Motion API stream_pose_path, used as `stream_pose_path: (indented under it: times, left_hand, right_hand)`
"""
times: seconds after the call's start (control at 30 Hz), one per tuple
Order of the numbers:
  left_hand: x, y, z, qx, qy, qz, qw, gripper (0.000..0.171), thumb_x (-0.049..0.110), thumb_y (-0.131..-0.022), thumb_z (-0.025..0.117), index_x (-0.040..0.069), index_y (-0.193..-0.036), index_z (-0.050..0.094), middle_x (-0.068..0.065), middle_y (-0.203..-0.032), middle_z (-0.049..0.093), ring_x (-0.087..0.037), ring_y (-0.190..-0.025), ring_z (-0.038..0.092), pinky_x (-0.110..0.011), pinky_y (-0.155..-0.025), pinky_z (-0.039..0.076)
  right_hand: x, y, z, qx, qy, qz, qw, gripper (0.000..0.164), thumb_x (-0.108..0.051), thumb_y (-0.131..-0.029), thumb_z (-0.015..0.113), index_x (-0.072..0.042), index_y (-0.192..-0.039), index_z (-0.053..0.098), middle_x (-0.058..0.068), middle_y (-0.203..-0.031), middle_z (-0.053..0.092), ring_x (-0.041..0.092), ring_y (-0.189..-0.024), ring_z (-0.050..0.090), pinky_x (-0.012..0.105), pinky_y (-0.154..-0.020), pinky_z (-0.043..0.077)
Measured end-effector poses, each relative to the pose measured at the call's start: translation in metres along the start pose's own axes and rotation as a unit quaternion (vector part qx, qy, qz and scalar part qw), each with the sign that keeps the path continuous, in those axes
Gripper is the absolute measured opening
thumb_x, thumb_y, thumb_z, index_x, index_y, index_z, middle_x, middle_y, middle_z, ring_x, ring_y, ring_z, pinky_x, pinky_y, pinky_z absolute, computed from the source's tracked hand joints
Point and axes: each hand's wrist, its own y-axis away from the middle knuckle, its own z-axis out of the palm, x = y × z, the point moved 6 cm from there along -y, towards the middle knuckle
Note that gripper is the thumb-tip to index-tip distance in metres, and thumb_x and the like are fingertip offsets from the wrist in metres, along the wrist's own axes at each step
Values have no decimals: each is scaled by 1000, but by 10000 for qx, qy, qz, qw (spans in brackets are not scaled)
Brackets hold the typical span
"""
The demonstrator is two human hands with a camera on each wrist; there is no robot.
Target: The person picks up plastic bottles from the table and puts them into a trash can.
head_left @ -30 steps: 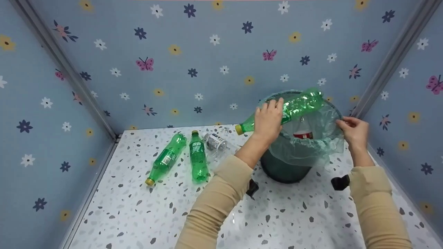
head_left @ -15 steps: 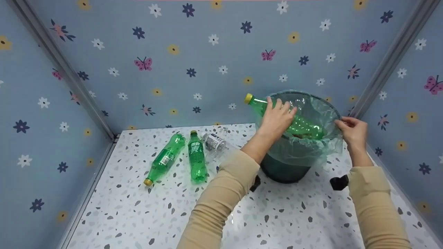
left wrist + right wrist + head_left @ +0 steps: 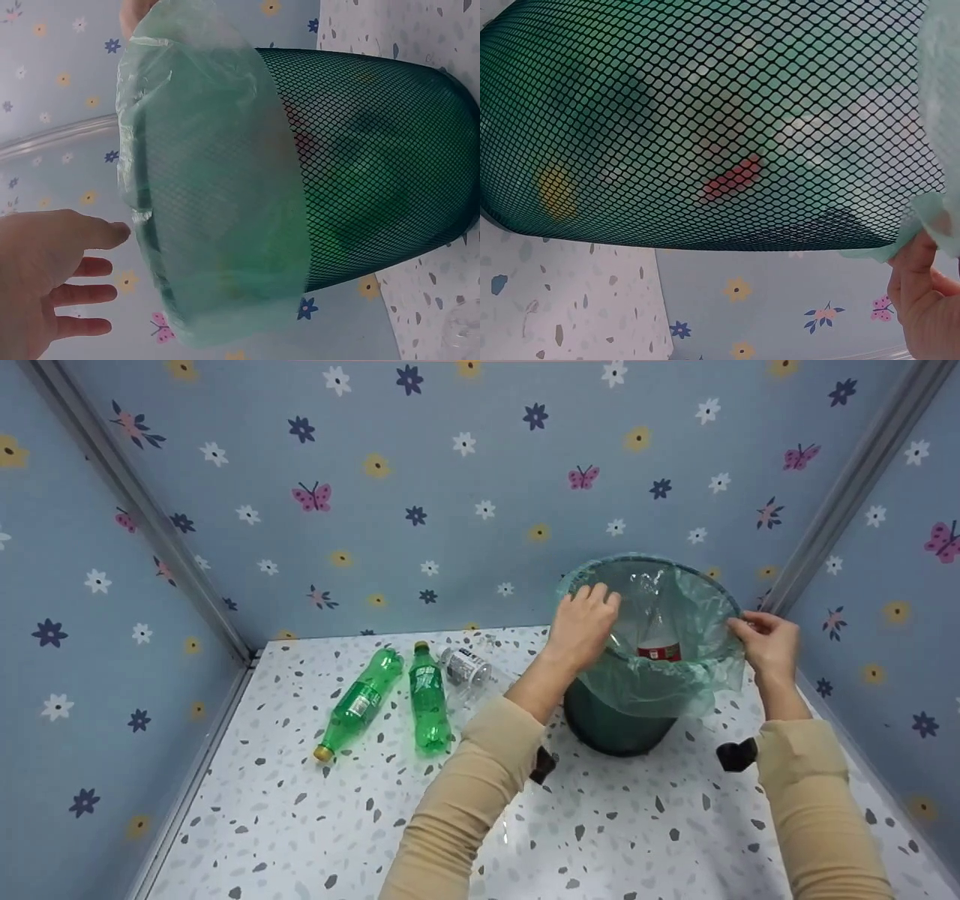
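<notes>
My right hand (image 3: 770, 645) is pinching the bin liner (image 3: 645, 694)!
My left hand (image 3: 583, 622) is hovering empty; the liner's looking soft, tearable, best held at its rim.

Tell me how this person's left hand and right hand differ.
The right hand pinches the edge of the green bag; the left hand holds nothing. The left hand's fingers are spread apart; the right hand's thumb and finger press together. The left hand is by the left of the mesh bin, the right hand by its right. Both are bare.
</notes>
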Motion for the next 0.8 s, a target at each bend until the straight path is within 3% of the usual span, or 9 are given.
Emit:
stream_pose_path:
  times: [0.27,0.53,0.8]
  left_hand:
    - [-23,19,11,264,658,-496,9962,24,23,-88,55,10,-107,60,-5,-106,57,-17,-93,56,-29,-73,48]
    - [-45,42,36,-112,948,-995,9904,30,27,-87,56,7,-110,58,-7,-104,57,-17,-92,56,-27,-70,49]
    - [-62,71,70,-512,1174,-985,9869,28,12,-84,59,5,-111,57,-10,-103,56,-22,-92,55,-32,-73,48]
  right_hand:
    - [0,0,1,0,27,-13,10000,43,-22,-85,58,4,-119,53,-8,-80,48,3,-69,43,14,-59,39]
    - [2,0,1,45,-75,89,9999,42,-22,-85,57,3,-119,54,-9,-79,48,1,-68,44,15,-61,39]
    - [1,-1,0,95,-99,54,9999,41,-22,-84,58,3,-117,55,-10,-76,48,2,-66,45,14,-57,39]
